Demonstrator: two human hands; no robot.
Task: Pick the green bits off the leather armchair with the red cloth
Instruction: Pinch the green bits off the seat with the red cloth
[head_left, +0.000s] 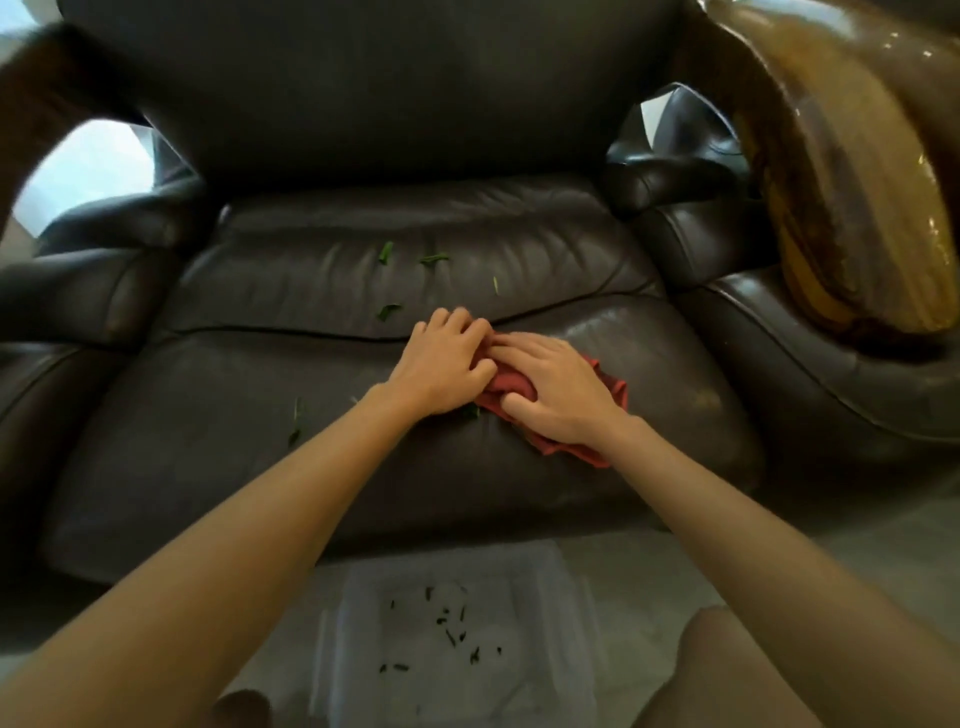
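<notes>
The dark brown leather armchair (260, 415) fills the view. A bunched red cloth (613, 389) lies on the middle of its seat cushion. My right hand (556, 395) presses down on the cloth with the thumb tucked into its folds. My left hand (441, 369) rests beside it, fingers curled onto the cloth's left edge. Green bits lie scattered on the seat: one (385, 252) and another (434, 258) near the back, one (388, 310) just beyond my left hand, and thin ones (296, 423) at the front left. A small bit (471, 412) peeks out between my wrists.
A clear plastic container (452, 634) sits on the floor in front of the chair, holding several dark green bits. A brown and gold cushion (852, 197) leans on the right armrest. My knee (727, 675) shows at the bottom right.
</notes>
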